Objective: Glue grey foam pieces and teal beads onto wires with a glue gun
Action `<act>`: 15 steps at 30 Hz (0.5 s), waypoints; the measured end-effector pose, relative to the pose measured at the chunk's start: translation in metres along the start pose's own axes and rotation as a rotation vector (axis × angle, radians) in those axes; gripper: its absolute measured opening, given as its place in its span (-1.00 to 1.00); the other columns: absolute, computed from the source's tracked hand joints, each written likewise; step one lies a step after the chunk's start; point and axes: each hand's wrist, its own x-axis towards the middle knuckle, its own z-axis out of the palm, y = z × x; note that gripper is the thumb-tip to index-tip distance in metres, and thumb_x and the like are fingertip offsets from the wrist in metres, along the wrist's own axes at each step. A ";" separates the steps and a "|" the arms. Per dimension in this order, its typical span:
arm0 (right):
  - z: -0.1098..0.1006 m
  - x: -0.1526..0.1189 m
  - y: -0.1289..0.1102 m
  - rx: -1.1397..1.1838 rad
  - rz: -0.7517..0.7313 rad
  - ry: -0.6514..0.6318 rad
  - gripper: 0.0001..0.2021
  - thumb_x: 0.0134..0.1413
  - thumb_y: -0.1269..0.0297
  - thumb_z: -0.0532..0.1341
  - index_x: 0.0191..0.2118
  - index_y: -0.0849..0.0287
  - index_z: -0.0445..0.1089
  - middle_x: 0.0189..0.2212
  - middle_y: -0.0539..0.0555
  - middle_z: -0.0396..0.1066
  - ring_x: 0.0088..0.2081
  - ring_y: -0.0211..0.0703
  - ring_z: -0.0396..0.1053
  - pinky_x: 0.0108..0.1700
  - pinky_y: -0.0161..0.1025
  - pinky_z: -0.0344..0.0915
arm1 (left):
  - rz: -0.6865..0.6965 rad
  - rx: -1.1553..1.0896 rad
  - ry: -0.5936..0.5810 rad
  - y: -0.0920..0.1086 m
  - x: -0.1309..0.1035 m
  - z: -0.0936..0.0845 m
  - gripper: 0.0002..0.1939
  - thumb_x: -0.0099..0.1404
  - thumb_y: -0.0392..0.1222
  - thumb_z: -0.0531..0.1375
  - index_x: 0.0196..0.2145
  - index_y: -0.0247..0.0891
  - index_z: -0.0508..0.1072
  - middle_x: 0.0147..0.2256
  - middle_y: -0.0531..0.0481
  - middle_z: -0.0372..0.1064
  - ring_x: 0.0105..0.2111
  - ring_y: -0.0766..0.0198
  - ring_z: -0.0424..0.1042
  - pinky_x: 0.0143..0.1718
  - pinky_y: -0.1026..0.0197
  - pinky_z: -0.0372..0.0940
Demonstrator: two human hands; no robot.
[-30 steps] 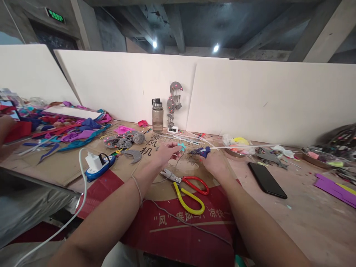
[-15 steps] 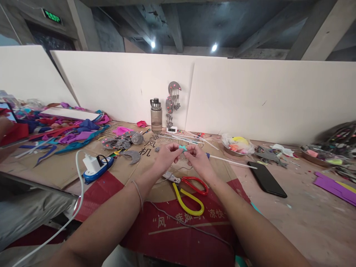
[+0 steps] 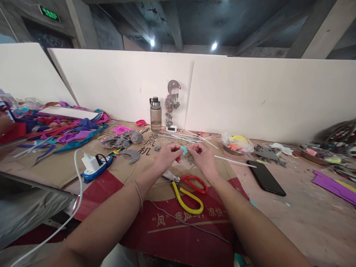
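Note:
A small turquoise piece (image 3: 184, 150) with a scalloped edge is pinched in the fingertips of my left hand (image 3: 169, 155). Close beside its right edge, my right hand (image 3: 202, 157) has thumb and index finger pressed together; whatever lies between them is too small to make out. Below both hands, scissors (image 3: 187, 196) with one red and one yellow handle lie on the cardboard (image 3: 158, 237). A grey cord (image 3: 189, 223) runs across the red part of the cardboard.
Left of my hands are a grey felt crescent (image 3: 132, 156), a yarn bundle (image 3: 137, 137) and a blue power strip (image 3: 98, 170). A bottle (image 3: 156, 116) stands behind. To the right lie a black phone (image 3: 266, 178) and a bowl of scraps (image 3: 236, 144).
The fingertips of my hands have moved slightly apart, and my right hand has shifted a little right. More of the turquoise piece shows between them.

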 end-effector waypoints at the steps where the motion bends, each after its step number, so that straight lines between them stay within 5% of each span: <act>1: 0.000 0.000 0.001 -0.005 -0.009 0.001 -0.82 0.01 0.16 0.20 -0.41 0.16 0.42 -0.53 -0.05 0.25 -0.47 -0.25 0.18 -0.36 -0.27 0.15 | -0.005 0.003 0.001 0.001 0.000 0.000 -0.77 0.08 -0.05 0.27 -0.48 -0.28 0.42 -0.62 0.10 0.31 -0.67 0.41 0.26 -0.59 0.32 0.19; 15: -0.002 -0.002 -0.005 -0.076 -0.070 -0.009 -0.86 0.03 0.22 0.19 -0.40 0.16 0.42 -0.47 0.01 0.29 -0.42 -0.22 0.22 -0.30 -0.25 0.18 | -0.002 0.039 -0.024 0.008 -0.004 0.002 -0.73 0.12 -0.01 0.26 -0.49 -0.29 0.40 -0.60 0.08 0.32 -0.67 0.43 0.25 -0.60 0.32 0.16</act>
